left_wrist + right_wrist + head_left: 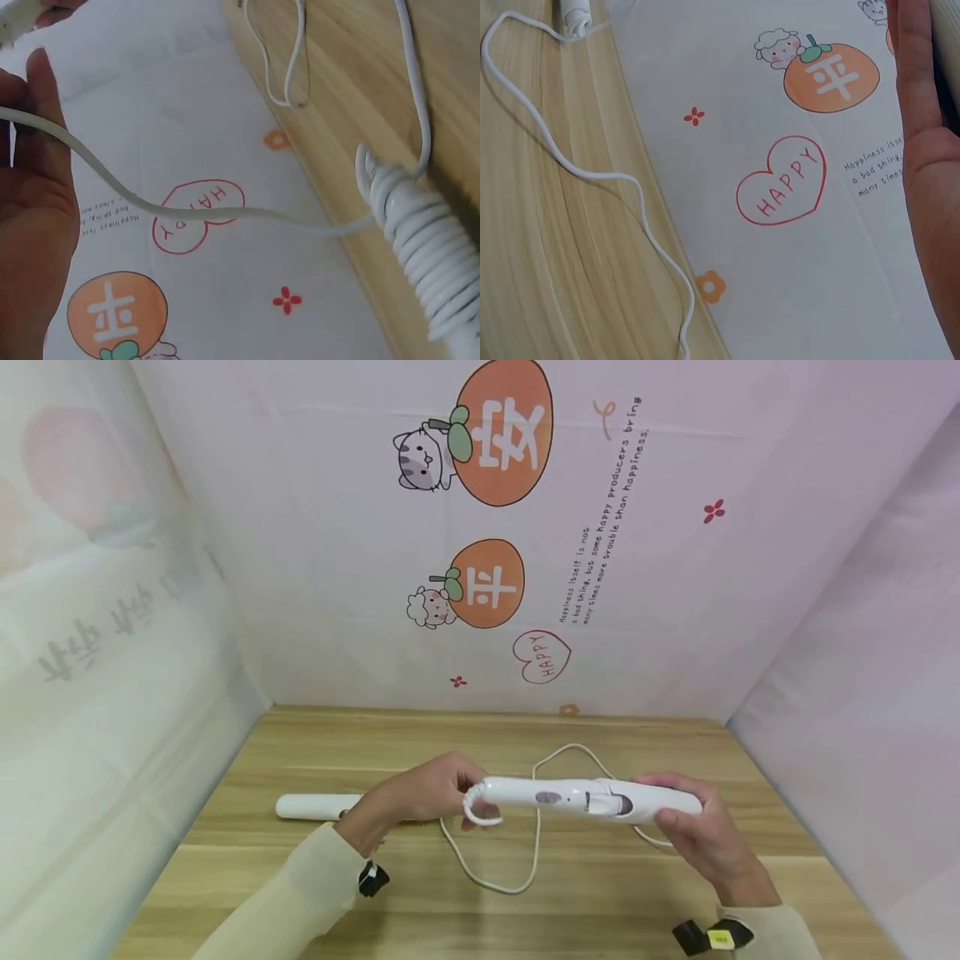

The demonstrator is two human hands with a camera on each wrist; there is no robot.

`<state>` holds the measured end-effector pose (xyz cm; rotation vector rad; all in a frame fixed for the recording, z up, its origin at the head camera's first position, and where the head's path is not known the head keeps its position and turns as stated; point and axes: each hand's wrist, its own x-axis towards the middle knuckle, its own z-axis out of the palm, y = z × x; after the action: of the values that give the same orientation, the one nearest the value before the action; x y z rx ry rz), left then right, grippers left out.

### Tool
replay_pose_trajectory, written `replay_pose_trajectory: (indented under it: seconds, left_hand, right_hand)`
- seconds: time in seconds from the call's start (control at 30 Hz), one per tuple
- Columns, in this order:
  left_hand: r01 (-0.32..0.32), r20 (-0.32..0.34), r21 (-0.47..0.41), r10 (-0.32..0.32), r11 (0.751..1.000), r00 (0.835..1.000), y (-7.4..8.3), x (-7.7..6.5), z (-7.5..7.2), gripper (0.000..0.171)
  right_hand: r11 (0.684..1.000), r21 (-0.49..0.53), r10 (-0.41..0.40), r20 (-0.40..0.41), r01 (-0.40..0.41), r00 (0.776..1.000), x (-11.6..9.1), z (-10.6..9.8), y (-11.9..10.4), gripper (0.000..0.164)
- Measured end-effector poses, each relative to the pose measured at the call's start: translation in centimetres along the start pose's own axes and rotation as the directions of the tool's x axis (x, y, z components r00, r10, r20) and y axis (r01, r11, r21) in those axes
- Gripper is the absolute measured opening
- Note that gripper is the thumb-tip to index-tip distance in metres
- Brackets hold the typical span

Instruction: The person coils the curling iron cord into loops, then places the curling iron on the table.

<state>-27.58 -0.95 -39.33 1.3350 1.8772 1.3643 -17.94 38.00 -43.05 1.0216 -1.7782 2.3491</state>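
At left, a white wand (307,807) lies on the table (600,910). Next comes our left hand (435,789) at the cord (495,887); we cannot tell whether it pinches it. The white styling iron (570,797) spans toward the right, above the table, its right end grasped by our right hand (701,831). We judge it light, stiff and slippery, best held around that broad end; the cord should bend easily.

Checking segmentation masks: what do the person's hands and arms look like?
Left hand and right hand: bare, no gloves. Arms: cream sleeves. Black wrist mounts on both; the right one carries a yellow label.
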Motion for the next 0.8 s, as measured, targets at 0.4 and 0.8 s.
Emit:
replay_pose_trajectory:
  seconds: [0.4, 0.8]
  left_hand:
    - [0.037, -0.278, 0.239, 0.032, 0.970, 0.960, 1.3, 1.8, 0.5, 0.023]
    - [-0.136, -0.030, 0.638, 0.201, 0.758, 0.979, 5.0, 2.8, 0.4, 0.031]
  right_hand:
    - [0.993, 0.061, -0.084, -0.235, 0.101, 0.968, -1.4, -1.3, -0.4, 0.042]
    - [0.674, -0.661, 0.094, -0.367, -0.331, 0.925, -2.8, -1.2, -2.8, 0.040]
